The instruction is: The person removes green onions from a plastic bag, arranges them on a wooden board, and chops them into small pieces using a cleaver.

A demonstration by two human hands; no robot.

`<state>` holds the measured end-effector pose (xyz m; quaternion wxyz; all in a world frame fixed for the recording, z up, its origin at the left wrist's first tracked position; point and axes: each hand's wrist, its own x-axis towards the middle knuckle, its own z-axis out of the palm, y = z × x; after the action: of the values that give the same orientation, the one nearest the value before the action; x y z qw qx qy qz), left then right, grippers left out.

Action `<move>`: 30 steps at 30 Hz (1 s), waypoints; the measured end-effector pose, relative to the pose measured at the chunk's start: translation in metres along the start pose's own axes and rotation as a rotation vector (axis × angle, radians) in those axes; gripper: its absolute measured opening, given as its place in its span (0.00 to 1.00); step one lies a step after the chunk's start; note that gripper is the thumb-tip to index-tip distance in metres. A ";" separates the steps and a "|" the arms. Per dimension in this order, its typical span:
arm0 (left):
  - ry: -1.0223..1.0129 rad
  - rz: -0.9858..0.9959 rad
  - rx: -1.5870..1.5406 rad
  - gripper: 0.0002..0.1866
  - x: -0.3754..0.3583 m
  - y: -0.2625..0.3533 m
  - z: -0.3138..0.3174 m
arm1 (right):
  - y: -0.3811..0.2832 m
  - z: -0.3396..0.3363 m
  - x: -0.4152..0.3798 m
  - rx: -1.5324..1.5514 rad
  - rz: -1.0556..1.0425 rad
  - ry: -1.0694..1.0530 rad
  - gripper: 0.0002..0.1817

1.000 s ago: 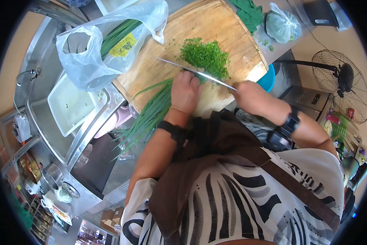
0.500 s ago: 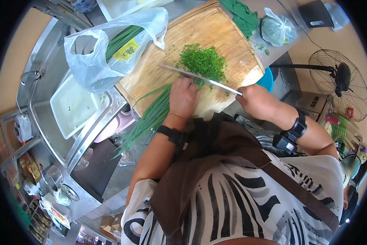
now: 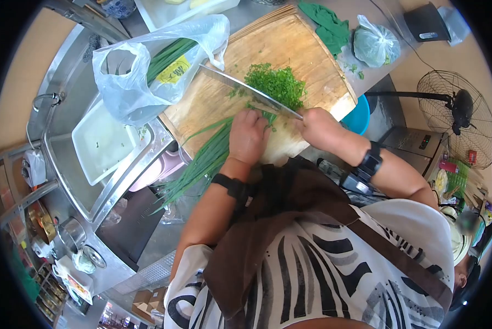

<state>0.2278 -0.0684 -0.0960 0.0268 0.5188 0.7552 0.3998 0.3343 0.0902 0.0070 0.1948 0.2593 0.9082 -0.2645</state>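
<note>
My left hand (image 3: 249, 136) presses the bunch of long green stalks (image 3: 210, 151) against the wooden cutting board (image 3: 281, 38), its fingers curled over their cut end. The stalks trail off the board's near left edge. My right hand (image 3: 321, 130) is wrapped round the handle of a knife (image 3: 251, 92). The blade reaches up and left across the board, just beyond my left fingers. Behind the blade lies a pile of chopped greens (image 3: 279, 83). A plastic bag (image 3: 131, 88) with more green stalks inside rests over the board's left side.
Left of the board is a metal sink (image 3: 65, 159) holding a white tray (image 3: 101, 143). A green cloth (image 3: 325, 27) and a tied plastic bag (image 3: 375, 43) lie at the back right. A blue basin (image 3: 358, 115) and a fan (image 3: 461, 109) stand to the right.
My right hand has moved left with the knife, and the blade now extends farther left over the board. My left hand stays on the stalks. The whole view has shifted slightly.
</note>
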 end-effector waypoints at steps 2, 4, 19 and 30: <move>0.009 -0.004 0.001 0.09 -0.005 -0.001 0.003 | -0.004 -0.018 -0.021 0.016 0.050 -0.055 0.12; 0.023 0.008 0.003 0.09 -0.004 -0.003 0.005 | -0.007 -0.035 -0.038 -0.126 -0.001 -0.135 0.13; -0.058 -0.011 0.022 0.13 -0.001 0.001 -0.004 | -0.007 0.009 0.011 0.050 -0.001 -0.022 0.14; 0.030 0.001 -0.009 0.09 -0.007 -0.002 0.004 | 0.013 -0.016 -0.034 -0.136 0.009 -0.211 0.13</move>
<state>0.2311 -0.0721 -0.1027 0.0176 0.5130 0.7534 0.4110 0.3657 0.0961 0.0312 0.3074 0.2204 0.8974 -0.2273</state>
